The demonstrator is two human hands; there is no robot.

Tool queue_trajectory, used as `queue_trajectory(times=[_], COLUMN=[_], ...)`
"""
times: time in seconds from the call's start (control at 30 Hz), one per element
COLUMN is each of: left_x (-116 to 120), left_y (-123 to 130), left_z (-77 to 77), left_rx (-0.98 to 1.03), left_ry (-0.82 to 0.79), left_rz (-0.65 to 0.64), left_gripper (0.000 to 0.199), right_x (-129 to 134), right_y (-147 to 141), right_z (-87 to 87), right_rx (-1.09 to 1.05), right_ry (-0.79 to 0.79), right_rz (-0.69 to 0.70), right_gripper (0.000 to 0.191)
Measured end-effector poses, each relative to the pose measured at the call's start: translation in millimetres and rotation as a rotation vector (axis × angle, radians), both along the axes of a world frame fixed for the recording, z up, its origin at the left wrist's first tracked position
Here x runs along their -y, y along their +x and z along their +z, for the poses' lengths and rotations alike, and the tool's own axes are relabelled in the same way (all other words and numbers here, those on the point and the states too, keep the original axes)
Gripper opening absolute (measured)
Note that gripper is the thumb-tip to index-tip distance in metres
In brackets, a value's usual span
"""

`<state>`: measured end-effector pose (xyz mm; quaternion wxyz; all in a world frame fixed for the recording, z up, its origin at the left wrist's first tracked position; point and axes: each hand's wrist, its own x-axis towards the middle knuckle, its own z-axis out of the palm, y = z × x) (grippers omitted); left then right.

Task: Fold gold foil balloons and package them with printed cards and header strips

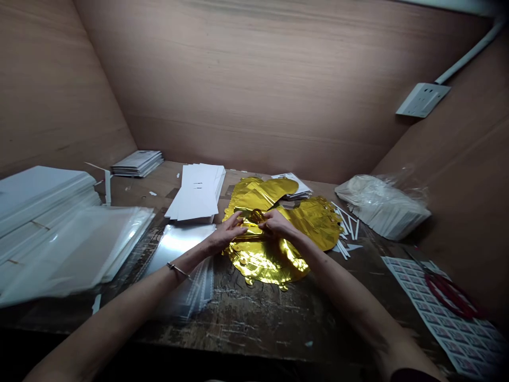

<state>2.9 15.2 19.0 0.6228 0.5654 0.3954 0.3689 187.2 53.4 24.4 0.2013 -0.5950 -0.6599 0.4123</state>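
Observation:
Shiny gold foil balloons lie flat and overlapping in the middle of the worktable. My right hand is closed, pinching a curled, folded piece of the gold foil between thumb and fingers. At the left side of the same foil is my left hand, its thumb and fingers stretched apart and touching the surface. The exact fold under my fingertips is partly hidden. Just left of the foil, clear plastic sleeves lie below a stack of white cards.
Large plastic bags are piled at the left. White straws lie beside the foil. A bag of white pieces sits at the right, near red-handled scissors on a printed sticker sheet. Wooden panels enclose the table.

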Motion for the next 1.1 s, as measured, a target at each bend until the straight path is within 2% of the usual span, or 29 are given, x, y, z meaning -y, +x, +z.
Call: queue_trajectory(times=[0.1,0.17,0.2,0.27,0.37,0.43,0.5,0.57,0.6,0.67,0.73,0.8,0.83,0.9,1.03,1.1], left_x=[-2,-3,-2,0,5,8,9,9,9,7,6,4,3,1,-3,-6], left_y=[1,2,2,3,7,12,17,22,24,25,25,23,23,21,19,18], left_z=[-5.4,-7.3,-7.7,-7.1,-3.9,-1.3,0.8,2.1,2.2,1.5,-0.4,-2.6,-3.5,-4.3,-1.4,2.3], left_rx=[-0.006,-0.057,-0.119,-0.325,-0.722,-0.939,-1.092,-1.163,-1.172,-1.165,-1.142,-1.101,-1.077,-1.053,-1.129,-1.145], left_ry=[-0.032,0.047,0.136,0.414,0.871,0.994,1.005,1.015,1.035,1.07,1.082,1.085,1.083,1.06,0.968,0.905], left_rz=[0.061,0.084,0.087,0.056,-0.127,-0.252,-0.318,-0.333,-0.338,-0.346,-0.337,-0.323,-0.318,-0.319,-0.32,-0.264], left_gripper=[0.067,0.06,0.056,0.047,0.043,0.04,0.033,0.026,0.024,0.02,0.02,0.022,0.023,0.025,0.029,0.034], right_x=[-12,-15,-15,-15,-16,-17,-16,-10,-4,10,24,34,37,39,36,33], right_y=[-5,-7,-7,-8,-10,-11,-9,-4,-1,8,17,23,25,26,25,25], right_z=[3.0,4.2,4.7,5.8,7.0,8.4,11.9,18.0,21.4,26.0,24.6,16.5,10.7,-1.1,-13.7,-14.6], right_rx=[0.113,0.128,0.134,0.147,0.17,0.194,0.216,0.263,0.31,0.431,0.52,0.524,0.508,0.457,0.298,0.212], right_ry=[-0.048,-0.059,-0.068,-0.084,-0.091,-0.086,-0.082,-0.025,0.056,0.322,0.604,0.746,0.772,0.788,0.752,0.691], right_rz=[-0.004,-0.001,0.001,0.008,0.019,0.025,0.031,0.043,0.057,0.141,0.32,0.521,0.591,0.626,0.502,0.436], right_gripper=[0.005,0.006,0.006,0.006,0.007,0.008,0.01,0.014,0.019,0.033,0.044,0.046,0.044,0.039,0.03,0.026])
